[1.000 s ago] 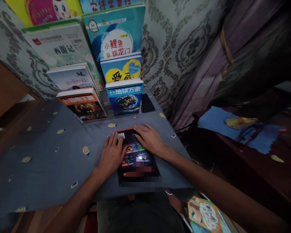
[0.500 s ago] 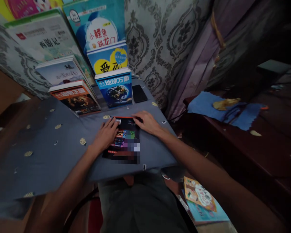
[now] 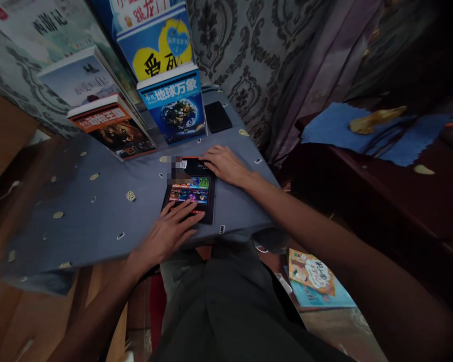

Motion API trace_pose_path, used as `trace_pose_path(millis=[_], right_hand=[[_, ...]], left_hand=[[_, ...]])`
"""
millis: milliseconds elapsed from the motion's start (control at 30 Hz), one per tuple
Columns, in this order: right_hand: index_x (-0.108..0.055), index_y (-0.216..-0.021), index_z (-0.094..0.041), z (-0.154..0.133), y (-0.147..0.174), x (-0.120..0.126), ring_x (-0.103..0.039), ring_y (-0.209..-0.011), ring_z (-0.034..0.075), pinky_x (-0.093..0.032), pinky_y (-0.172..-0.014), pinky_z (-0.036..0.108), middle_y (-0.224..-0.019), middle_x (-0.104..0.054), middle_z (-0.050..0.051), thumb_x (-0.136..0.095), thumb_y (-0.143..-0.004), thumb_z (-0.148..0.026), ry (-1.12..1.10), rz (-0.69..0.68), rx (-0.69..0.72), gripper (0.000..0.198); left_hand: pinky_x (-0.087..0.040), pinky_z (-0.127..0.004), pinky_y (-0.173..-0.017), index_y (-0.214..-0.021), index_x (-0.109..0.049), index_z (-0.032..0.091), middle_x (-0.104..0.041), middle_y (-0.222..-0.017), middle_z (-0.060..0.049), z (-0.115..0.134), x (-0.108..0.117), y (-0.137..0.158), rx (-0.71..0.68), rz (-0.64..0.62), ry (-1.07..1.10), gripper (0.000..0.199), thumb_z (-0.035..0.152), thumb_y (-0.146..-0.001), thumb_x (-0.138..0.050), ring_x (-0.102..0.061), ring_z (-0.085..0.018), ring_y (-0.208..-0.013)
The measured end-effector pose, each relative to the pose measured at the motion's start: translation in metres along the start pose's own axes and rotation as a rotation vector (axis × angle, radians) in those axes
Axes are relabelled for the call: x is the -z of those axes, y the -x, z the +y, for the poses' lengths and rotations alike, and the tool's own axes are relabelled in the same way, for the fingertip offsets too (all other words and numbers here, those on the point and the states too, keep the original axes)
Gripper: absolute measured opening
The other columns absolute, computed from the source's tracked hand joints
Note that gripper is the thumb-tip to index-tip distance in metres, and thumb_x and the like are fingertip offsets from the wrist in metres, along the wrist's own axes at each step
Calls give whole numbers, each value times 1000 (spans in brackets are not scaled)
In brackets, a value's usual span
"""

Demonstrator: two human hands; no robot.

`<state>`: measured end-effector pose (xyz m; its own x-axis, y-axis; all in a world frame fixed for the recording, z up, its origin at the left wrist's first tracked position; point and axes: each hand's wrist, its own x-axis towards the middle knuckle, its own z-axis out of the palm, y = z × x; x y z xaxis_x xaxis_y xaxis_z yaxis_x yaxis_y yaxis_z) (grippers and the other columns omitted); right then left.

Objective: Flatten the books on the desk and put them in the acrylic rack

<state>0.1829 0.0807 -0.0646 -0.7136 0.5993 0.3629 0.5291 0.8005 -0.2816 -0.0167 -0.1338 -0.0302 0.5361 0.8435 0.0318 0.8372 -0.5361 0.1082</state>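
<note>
A thin black book (image 3: 189,195) lies flat on the cloth-covered table, its cover showing rows of small coloured pictures and a white label near the top edge. Fingers spread, my left hand (image 3: 169,231) rests across the lower left part of this book. My right hand (image 3: 225,165) is at its upper right corner, the fingers stretched over the top edge and holding nothing. Part of the cover is blurred out.
Behind the book, a blue book with a globe (image 3: 179,113) and an orange book with a lion (image 3: 119,133) lean in stacked rows with several others. A black phone (image 3: 218,116) lies beside them. More books (image 3: 317,281) sit low at the right, below a blue cloth (image 3: 332,130).
My left hand has slid from the upper left side of the black book down to its lower edge. My right hand stays at the top right corner. The view has tilted downward.
</note>
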Motion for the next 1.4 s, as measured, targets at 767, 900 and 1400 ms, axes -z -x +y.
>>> trace_pose_path(millis=[767, 900, 1400], right_hand=[[-73, -111, -17, 7, -1, -2, -64, -107, 28, -48, -96, 46, -111, -75, 10, -50, -95, -24, -192, 85, 33, 29], [-73, -111, -18, 9, -2, -3, -65, -107, 27, -48, -98, 46, -111, -75, 9, -50, -95, -23, -201, 86, 41, 29], [-72, -115, -16, -13, 11, -2, -63, -116, 30, -51, -100, 52, -121, -72, 14, -52, -94, -23, -165, 83, 50, 30]], left_hand=[[-56, -35, -86, -111, -74, 19, -78, -109, -8, 7, -8, -48, 133, 382, 121, 37, 33, -106, -40, -73, -21, -97], [-56, -35, -87, -112, -73, 17, -78, -107, -9, 6, -4, -49, 173, 362, 160, 38, 33, -106, -39, -73, -21, -96], [-51, -42, -101, -125, -65, 16, -70, -130, -11, 19, -22, -36, 103, 391, 13, 31, 32, -102, -52, -64, -25, -123]])
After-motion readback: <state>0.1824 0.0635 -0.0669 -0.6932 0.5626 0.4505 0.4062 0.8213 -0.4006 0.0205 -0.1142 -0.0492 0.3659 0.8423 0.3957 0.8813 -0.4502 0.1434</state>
